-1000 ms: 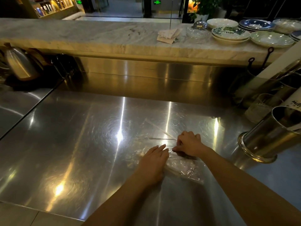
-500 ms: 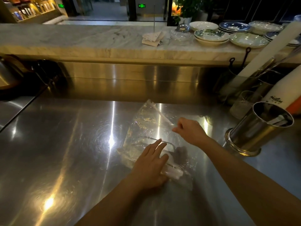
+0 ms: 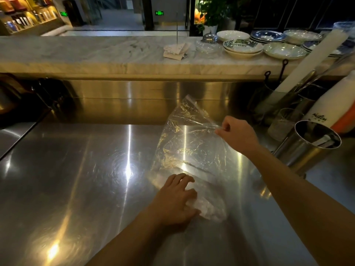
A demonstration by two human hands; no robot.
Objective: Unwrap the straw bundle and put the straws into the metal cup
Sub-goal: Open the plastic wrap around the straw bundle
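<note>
A sheet of clear plastic wrap (image 3: 189, 143) stands lifted off the steel counter (image 3: 76, 179) in the middle of the view. My right hand (image 3: 237, 134) pinches its upper right edge and holds it up and away. My left hand (image 3: 177, 200) presses flat on the near end of the straw bundle (image 3: 208, 209), a pale roll still lying in the wrap on the counter. The metal cup (image 3: 305, 148) stands at the right, tilted in the view, with a few items inside it.
White bottles (image 3: 334, 104) and a glass (image 3: 282, 123) crowd the counter behind the metal cup. A marble ledge (image 3: 96, 54) at the back carries stacked plates (image 3: 243, 47) and paper slips (image 3: 174, 50). A dark kettle (image 3: 7, 96) sits far left.
My right hand has pulled the wrap's edge up and to the right, so the sheet has opened out and risen from the counter. My left hand has stayed pressed on the bundle.
</note>
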